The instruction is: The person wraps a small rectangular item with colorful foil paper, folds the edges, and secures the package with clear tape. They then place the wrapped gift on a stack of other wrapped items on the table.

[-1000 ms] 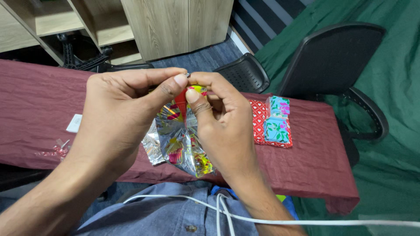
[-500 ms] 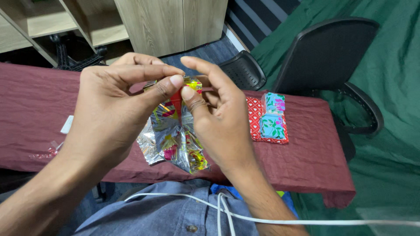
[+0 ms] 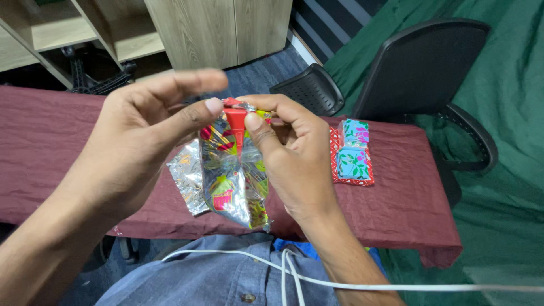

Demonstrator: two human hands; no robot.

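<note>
The right hand (image 3: 294, 164) holds a shiny foil wrapper (image 3: 232, 175) above the lap, in front of the table with the maroon cloth (image 3: 62, 147). The thumb and the bent fingers are closed on the upper edge of the foil, where a small red plastic piece (image 3: 236, 122) (it looks like a clip or a little tool, I cannot tell which) sits against the gathered foil. The foil is silver with a print of pink, yellow and green, and it hangs down loose from this pinch, not touching the table.

The left hand (image 3: 136, 147) is beside it. Its thumb tip touches the foil near the red piece, but the index finger is lifted and spread away, a little blurred, so this hand is half open and grips nothing firmly.

As I judge it, the work on the foil is in the middle: the top is gathered and the red piece is on it, but the lower part is still crumpled and open, and nothing looks finished.

On the table to the right, two small boxes in blue floral paper (image 3: 352, 150) already lie wrapped on a red patterned sheet (image 3: 335, 161). A black chair (image 3: 425, 73) stands behind the table, and a white cable (image 3: 340, 283) crosses the blue shirt (image 3: 215, 277).
</note>
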